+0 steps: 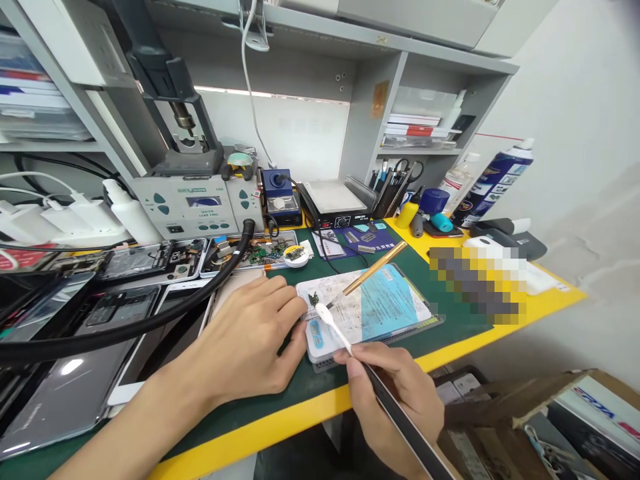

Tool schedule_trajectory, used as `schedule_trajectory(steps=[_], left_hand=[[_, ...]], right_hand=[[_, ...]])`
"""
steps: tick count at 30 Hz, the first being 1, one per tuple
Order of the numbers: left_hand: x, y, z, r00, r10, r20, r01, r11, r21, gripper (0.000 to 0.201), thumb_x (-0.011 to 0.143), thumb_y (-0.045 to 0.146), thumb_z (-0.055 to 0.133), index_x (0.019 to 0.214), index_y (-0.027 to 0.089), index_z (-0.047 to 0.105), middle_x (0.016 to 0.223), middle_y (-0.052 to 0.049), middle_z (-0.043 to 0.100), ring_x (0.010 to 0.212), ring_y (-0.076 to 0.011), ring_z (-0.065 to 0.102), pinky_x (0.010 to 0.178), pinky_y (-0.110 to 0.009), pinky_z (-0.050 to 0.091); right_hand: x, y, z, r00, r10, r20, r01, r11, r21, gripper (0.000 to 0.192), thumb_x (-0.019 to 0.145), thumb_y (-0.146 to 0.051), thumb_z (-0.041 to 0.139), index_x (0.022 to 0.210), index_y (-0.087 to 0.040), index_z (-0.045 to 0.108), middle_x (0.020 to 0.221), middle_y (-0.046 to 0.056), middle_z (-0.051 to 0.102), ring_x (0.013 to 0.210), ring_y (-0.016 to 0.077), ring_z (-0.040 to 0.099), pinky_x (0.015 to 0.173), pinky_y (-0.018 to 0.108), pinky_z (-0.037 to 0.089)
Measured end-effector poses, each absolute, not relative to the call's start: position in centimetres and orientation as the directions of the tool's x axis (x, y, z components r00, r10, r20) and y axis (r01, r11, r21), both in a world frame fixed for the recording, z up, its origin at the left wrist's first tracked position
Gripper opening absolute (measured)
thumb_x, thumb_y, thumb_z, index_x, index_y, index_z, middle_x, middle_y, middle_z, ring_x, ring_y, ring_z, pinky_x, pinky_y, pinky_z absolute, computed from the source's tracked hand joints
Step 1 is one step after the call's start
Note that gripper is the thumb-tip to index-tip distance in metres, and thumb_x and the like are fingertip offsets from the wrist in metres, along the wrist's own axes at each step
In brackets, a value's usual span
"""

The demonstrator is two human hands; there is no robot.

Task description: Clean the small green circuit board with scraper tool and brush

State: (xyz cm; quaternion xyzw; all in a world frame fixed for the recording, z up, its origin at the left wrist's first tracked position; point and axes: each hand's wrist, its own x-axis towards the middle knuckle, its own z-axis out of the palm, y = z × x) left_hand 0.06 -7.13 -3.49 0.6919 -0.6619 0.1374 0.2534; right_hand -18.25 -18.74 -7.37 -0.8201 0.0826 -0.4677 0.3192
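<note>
My left hand [257, 333] rests at the left edge of a booklet-topped stack [380, 310]. Its fingers are closed on what looks like tweezers [311, 314], of which only a short metal tip shows. A small green circuit board piece [313, 298] sits just by that tip. My right hand [397, 393] grips a toothbrush [395, 410] with a black handle and a white neck. The white brush head is down at the board piece, bristles hidden. Behind it, a flat brush with a gold handle [375, 269] lies across the booklet.
Phones and phone parts [100, 340] crowd the left, with a black hose [150, 330] across them. A hot-air station [195, 207], soldering station [283, 193] and heating plate [337, 203] line the back. Right stand bottles and a spray can [493, 180]; below is a cardboard box [515, 413].
</note>
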Motion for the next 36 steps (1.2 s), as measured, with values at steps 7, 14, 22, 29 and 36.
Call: schedule_trajectory(steps=[7,14,22,29,36], left_hand=[[0.1,-7.1,-3.4,0.074,-0.843,0.532,-0.984,0.026,0.178,0.022,0.095,0.019,0.051,0.089,0.013,0.071,0.074,-0.008,0.061,0.074,-0.0256,0.056,0.067,-0.042,0.045],[0.1,-7.1,-3.5,0.083,-0.843,0.531,-0.98,0.027,0.197,0.021,0.095,0.019,0.051,0.089,0.013,0.07,0.074,-0.008,0.059,0.073,-0.0251,0.055,0.066,-0.041,0.045],[0.1,-7.1,-3.5,0.078,-0.842,0.534,-0.98,0.035,0.198,0.019,0.095,0.018,0.053,0.089,0.013,0.069,0.075,-0.008,0.058,0.074,-0.0251,0.054,0.065,-0.041,0.044],[0.0,-7.1,-3.5,0.075,-0.839,0.539,-0.982,0.033,0.188,0.017,0.095,0.017,0.053,0.089,0.014,0.068,0.074,-0.006,0.056,0.071,-0.0241,0.051,0.062,-0.039,0.04],[0.0,-7.2,-3.4,0.068,-0.844,0.532,-0.981,0.04,0.189,0.016,0.095,0.017,0.053,0.091,0.014,0.068,0.073,-0.005,0.055,0.071,-0.0237,0.05,0.063,-0.039,0.04]], right_hand=[[-17.8,-18.7,-7.0,0.531,-0.418,0.737,0.221,-0.772,-0.596,0.025,0.083,-0.004,0.063,0.102,-0.021,0.066,0.083,0.0,0.077,0.078,0.0126,0.077,0.074,0.019,0.063],[-17.6,-18.6,-6.7,0.47,-0.41,0.782,0.257,-0.784,-0.565,0.026,0.081,-0.003,0.063,0.1,-0.02,0.067,0.078,0.001,0.076,0.071,0.0122,0.076,0.07,0.019,0.062],[-17.5,-18.8,-7.1,0.491,-0.372,0.787,0.277,-0.79,-0.547,0.027,0.082,-0.005,0.063,0.105,-0.019,0.067,0.083,0.003,0.078,0.077,0.0152,0.078,0.071,0.021,0.064],[-17.3,-19.0,-7.2,0.466,-0.338,0.818,0.266,-0.828,-0.494,0.029,0.081,-0.006,0.064,0.106,-0.02,0.067,0.081,0.004,0.079,0.075,0.0171,0.078,0.068,0.023,0.065],[-17.1,-18.9,-7.2,0.392,-0.344,0.853,0.281,-0.838,-0.467,0.026,0.078,-0.005,0.063,0.1,-0.019,0.068,0.077,0.004,0.078,0.067,0.0157,0.076,0.063,0.022,0.064]])
